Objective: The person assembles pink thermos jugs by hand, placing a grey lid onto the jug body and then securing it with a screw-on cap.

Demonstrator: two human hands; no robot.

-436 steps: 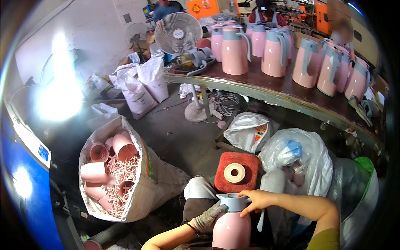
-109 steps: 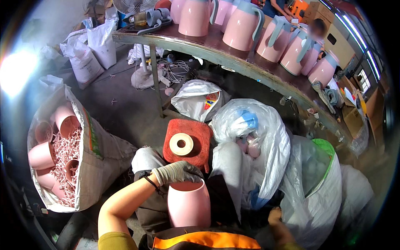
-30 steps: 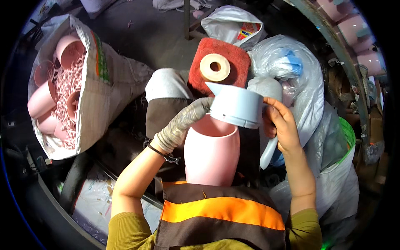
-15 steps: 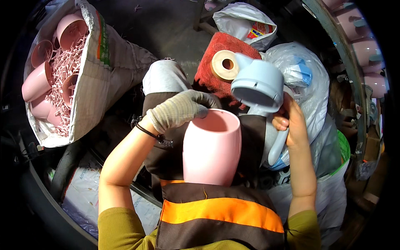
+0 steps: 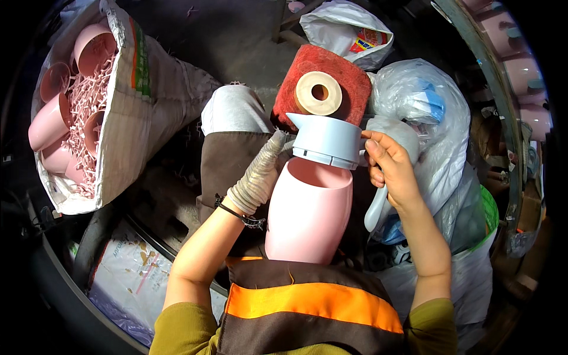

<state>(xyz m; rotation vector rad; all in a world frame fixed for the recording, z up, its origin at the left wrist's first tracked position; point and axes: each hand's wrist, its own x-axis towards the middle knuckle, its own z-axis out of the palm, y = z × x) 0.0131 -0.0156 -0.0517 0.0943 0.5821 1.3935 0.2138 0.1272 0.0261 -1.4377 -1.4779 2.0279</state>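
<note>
A pink barrel-shaped jug body (image 5: 307, 216) stands in my lap against the apron, its round mouth facing up and away. Over the far part of that mouth is a light blue jug top (image 5: 326, 139) with a pointed spout at its left and a long curved handle (image 5: 376, 210) at its right. My bare right hand (image 5: 393, 171) grips this top by the handle side. In a striped knit glove, my left hand (image 5: 260, 171) is against the left side of the pink body near its rim; its fingertips are partly hidden by the top's edge.
At the left, a white woven sack (image 5: 133, 118) holds pink jug bodies and small pink pieces. Ahead lies a red cushion (image 5: 355, 77) with a tape roll (image 5: 318, 93) on it. Clear plastic bags (image 5: 444, 148) crowd the right, beside a rack (image 5: 482, 65) of pink jugs.
My right hand has brought the light blue top left and down, turning its open side toward the pink body's mouth. My left hand has shifted from over the rim to the body's side.
</note>
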